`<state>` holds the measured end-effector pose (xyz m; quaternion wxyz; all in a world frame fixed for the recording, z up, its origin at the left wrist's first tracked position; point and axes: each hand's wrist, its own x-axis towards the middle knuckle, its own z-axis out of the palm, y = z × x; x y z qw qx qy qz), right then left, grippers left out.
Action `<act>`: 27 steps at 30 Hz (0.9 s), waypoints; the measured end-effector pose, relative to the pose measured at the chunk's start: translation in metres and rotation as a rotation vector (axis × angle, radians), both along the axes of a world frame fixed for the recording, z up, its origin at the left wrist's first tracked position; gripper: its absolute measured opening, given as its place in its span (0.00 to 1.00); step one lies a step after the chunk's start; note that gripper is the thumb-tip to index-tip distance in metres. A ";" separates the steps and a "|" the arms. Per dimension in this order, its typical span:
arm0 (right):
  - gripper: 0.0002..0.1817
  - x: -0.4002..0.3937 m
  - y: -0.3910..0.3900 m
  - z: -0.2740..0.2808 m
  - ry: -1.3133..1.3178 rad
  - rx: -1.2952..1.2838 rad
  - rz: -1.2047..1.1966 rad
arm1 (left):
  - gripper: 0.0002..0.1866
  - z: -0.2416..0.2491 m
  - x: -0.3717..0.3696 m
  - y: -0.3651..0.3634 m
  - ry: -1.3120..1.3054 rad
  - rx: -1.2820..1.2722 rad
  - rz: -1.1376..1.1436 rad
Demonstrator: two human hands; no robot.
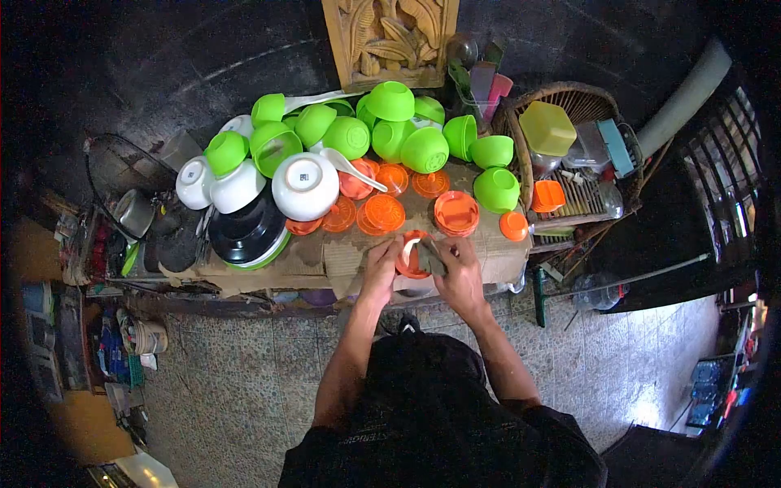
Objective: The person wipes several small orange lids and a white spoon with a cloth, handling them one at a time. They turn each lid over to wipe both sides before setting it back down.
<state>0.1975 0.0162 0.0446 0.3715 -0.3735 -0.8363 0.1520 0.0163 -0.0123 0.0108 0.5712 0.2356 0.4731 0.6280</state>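
My left hand (pixel 381 267) is closed on the left side of a small round orange dish-like piece (pixel 416 272), tilted so that a pale patch shows inside it. My right hand (pixel 460 276) grips a greyish, cloth-like piece (pixel 430 259) pressed at the right side of the orange piece. Both hands are at the front edge of a cardboard-covered table (pixel 350 262). Just beyond them lie orange slotted lids (pixel 384 212) and a stack of orange dishes (pixel 456 213). A small orange lid (pixel 513 226) lies to the right.
Behind the lids are piled several green bowls (pixel 425 150) and white bowls (pixel 305 188) with a white ladle (pixel 352 169). Black plates (pixel 248 232) are stacked at left. A wicker rack (pixel 521 134) with plastic containers stands right, and a metal pot (pixel 133 213) far left.
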 end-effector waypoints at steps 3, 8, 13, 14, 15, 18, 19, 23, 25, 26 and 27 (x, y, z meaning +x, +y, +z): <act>0.31 -0.017 0.004 -0.003 0.042 -0.016 -0.080 | 0.17 -0.013 -0.007 0.003 -0.033 0.007 -0.073; 0.33 -0.038 -0.004 -0.010 0.014 -0.016 -0.016 | 0.16 -0.019 -0.008 0.005 -0.188 -0.045 0.026; 0.37 -0.031 -0.021 -0.014 0.023 -0.089 0.053 | 0.15 -0.016 -0.002 0.008 -0.280 -0.026 0.130; 0.37 -0.027 -0.021 -0.013 0.022 -0.089 0.051 | 0.15 -0.020 -0.002 0.009 -0.316 -0.024 0.128; 0.37 -0.023 -0.020 -0.012 0.040 -0.105 0.043 | 0.15 -0.013 -0.002 0.008 -0.318 -0.025 0.123; 0.36 -0.013 -0.014 -0.007 0.018 -0.106 0.028 | 0.15 -0.006 -0.003 0.004 -0.368 -0.064 0.102; 0.36 -0.013 -0.011 -0.006 -0.019 -0.091 0.027 | 0.16 -0.011 -0.005 0.003 -0.345 -0.049 0.088; 0.35 -0.025 -0.001 -0.005 -0.021 -0.135 -0.037 | 0.16 -0.009 -0.003 0.008 -0.326 -0.056 0.103; 0.31 -0.032 0.006 -0.003 0.008 -0.096 -0.101 | 0.16 -0.015 -0.009 0.005 -0.294 -0.075 0.077; 0.31 -0.037 0.007 -0.003 0.001 -0.100 -0.100 | 0.16 -0.018 -0.011 0.003 -0.259 -0.092 0.044; 0.31 -0.043 0.008 -0.001 -0.007 -0.095 -0.115 | 0.16 -0.018 -0.010 0.003 -0.265 -0.095 0.047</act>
